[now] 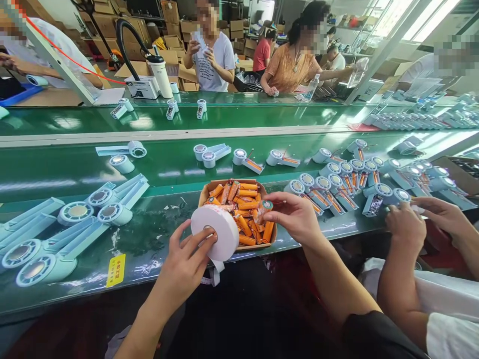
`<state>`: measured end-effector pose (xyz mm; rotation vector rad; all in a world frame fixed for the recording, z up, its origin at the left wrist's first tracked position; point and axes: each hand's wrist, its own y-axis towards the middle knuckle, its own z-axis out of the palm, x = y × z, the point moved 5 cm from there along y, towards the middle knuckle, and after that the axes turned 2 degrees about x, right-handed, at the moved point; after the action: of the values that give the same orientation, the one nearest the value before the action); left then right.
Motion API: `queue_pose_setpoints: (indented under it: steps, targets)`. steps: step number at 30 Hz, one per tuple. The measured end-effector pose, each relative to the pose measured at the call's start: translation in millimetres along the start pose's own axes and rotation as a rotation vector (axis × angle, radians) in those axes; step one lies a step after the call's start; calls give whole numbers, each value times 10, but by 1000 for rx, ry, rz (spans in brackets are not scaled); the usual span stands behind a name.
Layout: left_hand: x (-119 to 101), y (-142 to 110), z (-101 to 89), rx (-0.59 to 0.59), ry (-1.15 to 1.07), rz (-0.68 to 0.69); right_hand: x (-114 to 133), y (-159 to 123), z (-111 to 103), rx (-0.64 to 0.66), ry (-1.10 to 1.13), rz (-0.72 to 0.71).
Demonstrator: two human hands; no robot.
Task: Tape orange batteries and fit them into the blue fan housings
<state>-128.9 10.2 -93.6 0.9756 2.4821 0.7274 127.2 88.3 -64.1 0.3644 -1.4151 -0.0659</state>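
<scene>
My left hand (185, 264) grips a white roll of tape (216, 231) by its core, held upright in front of a small cardboard tray (268, 238). My right hand (294, 215) pinches an orange battery cell (264, 209) by its green-capped end, just above the tray. The tray is full of several orange battery cells (243, 193). It rests on the near green bench (149, 239).
Pale blue handheld fan shells (56, 234) lie at the left. Fan bodies with wired batteries (348, 187) crowd the right, where a neighbour's hands (422, 219) work. A green conveyor (224, 157) carries more parts. Several people stand behind it among cardboard boxes.
</scene>
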Motion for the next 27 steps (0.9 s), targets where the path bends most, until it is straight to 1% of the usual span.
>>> queue_pose_setpoints:
  steps: [2,4,7,9,11,13,16,17,18,19,22,23,24,25,26,27]
  targets:
    - [-27,25,-23,18,21,3,15,-36,51,56,-36,76]
    - [-50,38,-47,38,45,16,46,-53,67,73,-176,113]
    - [-87,65,-89,66,110,62,113,-40,104,92,-354,91]
    - [-114,102,-123,79,165,101,150,-22,143,101,-422,52]
    - [-137,152,-164,90,209,129,143,-22,177,132,-446,54]
    - [-142,207,-211,91,250,113,82,-52,171,149,-439,118]
    - [-148,272,-235,124,268,52,-128,-164,167,198,-271,337]
    - [-167,288,-224,134,256,43,-195,-205,181,180,-188,374]
    - [-198,303,-207,123,231,38,-243,-237,201,125,-101,362]
    - [-233,317,-184,93,199,23,-273,-262,220,24,-13,301]
    - [-389,345,-64,-61,96,-6,-302,-373,256,-400,250,-10]
    - [-444,347,-8,-105,56,-7,-319,-410,267,-498,322,-64]
    - [-491,346,45,-141,21,-4,-333,-424,269,-546,367,-72]
    - [-523,345,93,-161,-8,2,-334,-412,253,-537,382,-48]
    - [-534,345,128,-164,-29,8,-315,-378,216,-477,362,-3]
    - [-525,348,143,-155,-39,20,-280,-331,158,-377,313,53]
